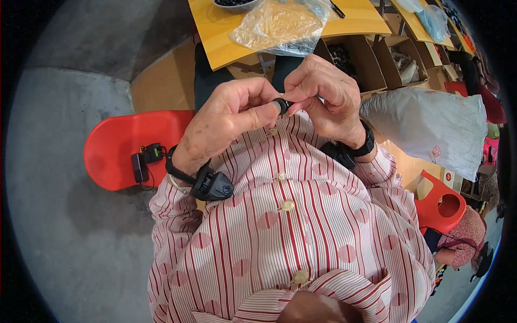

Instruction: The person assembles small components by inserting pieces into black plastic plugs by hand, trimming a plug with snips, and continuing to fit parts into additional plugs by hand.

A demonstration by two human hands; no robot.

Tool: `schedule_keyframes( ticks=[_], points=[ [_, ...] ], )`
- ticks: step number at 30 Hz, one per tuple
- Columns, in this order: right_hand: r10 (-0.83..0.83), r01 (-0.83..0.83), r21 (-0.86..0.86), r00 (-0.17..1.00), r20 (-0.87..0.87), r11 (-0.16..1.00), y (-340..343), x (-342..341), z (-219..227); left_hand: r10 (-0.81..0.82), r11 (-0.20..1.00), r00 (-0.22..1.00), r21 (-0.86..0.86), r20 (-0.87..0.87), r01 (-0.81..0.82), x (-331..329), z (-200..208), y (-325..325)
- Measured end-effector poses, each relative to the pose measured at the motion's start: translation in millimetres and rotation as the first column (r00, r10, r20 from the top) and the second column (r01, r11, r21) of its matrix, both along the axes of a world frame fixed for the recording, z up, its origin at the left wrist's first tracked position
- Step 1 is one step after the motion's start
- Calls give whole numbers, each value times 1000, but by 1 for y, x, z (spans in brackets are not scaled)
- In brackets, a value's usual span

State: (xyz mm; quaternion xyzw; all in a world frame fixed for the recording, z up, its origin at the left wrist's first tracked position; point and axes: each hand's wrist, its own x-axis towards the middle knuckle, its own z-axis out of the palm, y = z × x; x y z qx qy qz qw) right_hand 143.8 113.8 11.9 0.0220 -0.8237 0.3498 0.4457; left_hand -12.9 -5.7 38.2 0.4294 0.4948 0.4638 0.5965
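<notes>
A small black round part [281, 106], ring-like in outline, is held up in front of my striped shirt. Thumb and forefinger of my left hand [223, 116] are closed on it from the left. From the other side, my right hand [326, 94] pinches at its right end with fingertips pressed together. The fingers cover much of the part, so its exact kind is not visible. Each wrist carries a black strapped device, the left one [212, 184] showing most fully.
Ahead is a yellow table [215, 46] with a clear plastic bag [283, 24], a bowl of dark pieces [237, 6] and a black pen [337, 9]. Cardboard boxes [385, 70] and a white sack [431, 126] stand right. A red seat [107, 145] is left; another person [467, 237] sits right.
</notes>
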Motion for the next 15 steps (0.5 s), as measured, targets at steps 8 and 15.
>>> schedule_keyframes(
  ticks=[8,15],
  points=[
    [31,-31,39,1000,-4,999,2,-1,5,-104,986,922,-82,372,144,-8,-16,6],
    [67,-68,49,997,29,996,4,-2,8,-186,954,847,-116,498,277,-14,-19,10]
  ],
)
